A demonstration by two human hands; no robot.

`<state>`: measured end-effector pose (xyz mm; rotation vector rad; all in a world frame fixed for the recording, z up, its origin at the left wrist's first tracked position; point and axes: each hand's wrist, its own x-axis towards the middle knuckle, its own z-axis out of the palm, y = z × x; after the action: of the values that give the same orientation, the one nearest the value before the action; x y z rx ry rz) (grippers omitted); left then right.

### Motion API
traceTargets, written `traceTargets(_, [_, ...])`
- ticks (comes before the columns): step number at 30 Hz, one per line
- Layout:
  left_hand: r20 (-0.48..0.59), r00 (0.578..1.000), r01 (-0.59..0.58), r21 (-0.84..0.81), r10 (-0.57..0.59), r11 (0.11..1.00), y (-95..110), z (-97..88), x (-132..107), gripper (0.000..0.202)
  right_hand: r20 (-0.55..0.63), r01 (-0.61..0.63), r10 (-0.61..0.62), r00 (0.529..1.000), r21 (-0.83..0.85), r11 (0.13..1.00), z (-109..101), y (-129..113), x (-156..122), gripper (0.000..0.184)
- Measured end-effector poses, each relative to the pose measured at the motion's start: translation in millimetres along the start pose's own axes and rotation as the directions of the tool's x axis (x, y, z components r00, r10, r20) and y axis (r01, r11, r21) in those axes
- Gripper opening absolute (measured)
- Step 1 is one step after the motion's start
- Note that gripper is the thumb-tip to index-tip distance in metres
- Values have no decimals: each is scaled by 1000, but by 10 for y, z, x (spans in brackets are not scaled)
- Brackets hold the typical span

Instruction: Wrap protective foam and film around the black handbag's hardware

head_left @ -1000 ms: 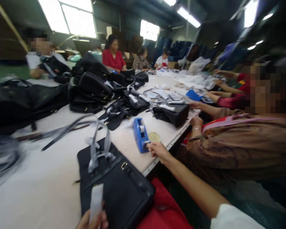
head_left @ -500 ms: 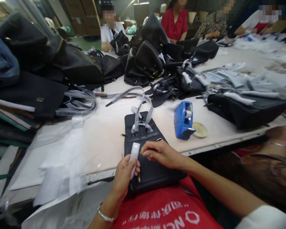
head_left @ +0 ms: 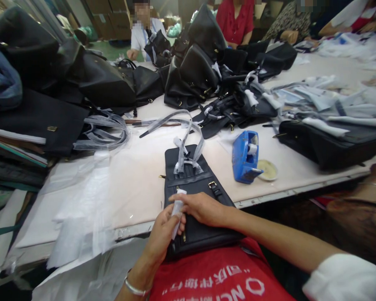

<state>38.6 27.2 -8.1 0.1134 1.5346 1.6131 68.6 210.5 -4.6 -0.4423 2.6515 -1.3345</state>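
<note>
In front of me a black backpack [head_left: 188, 179] lies with its lower end against my red apron [head_left: 219, 274]. My left hand [head_left: 164, 230] is closed around a narrow white wrapped strip [head_left: 176, 217] above the bag's front. The fingers of my right hand [head_left: 197, 207] pinch the same strip near its upper end; what lies under them is hidden. Plastic-wrapped straps [head_left: 188, 125] loop up from the top of the backpack. A gold buckle [head_left: 212, 185] shows on the bag beyond my right hand.
A blue tape dispenser [head_left: 242, 161] stands right of the backpack, beside a small round yellowish dish [head_left: 268, 170]. Clear plastic sheets [head_left: 84, 213] hang over the table edge at left. Black bags [head_left: 103, 79] are heaped behind, and another bag [head_left: 332, 142] lies right. Several co-workers sit around the table.
My right hand has moved left and down onto the white strip, which only my left hand held before. The view has shifted slightly.
</note>
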Motion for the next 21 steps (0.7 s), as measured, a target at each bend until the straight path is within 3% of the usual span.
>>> traceTargets(2, [1,1000,5,38,-5,999,5,12,-12,21,-10,-97,97,995,19,995,-13,2,14,64])
traceTargets(4, [1,1000,-1,75,1,997,6,24,-24,24,-8,-150,151,989,57,987,-31,15,30,71])
traceTargets(8, [-45,999,-12,119,17,993,-4,63,-31,29,16,-148,147,989,127,981,-44,41,37,67])
traceTargets(11, [-131,991,25,50,-18,998,-5,95,-19,33,17,-120,119,993,63,991,-28,64,23,59])
traceTargets(13, [-143,987,59,-63,-68,996,12,102,-8,34,15,-75,77,997,-80,994,-17,96,19,52])
traceTargets(15, [-89,989,98,-184,-116,978,39,85,3,33,37,6,4,999,-266,964,-10,137,24,48])
traceTargets(18, [44,979,201,-327,-198,923,60,9,29,31,122,180,-137,983,-489,854,-3,189,47,41])
traceTargets(21, [137,956,295,-416,-261,860,32,-105,73,29,200,338,-274,941,-600,725,-30,223,83,37])
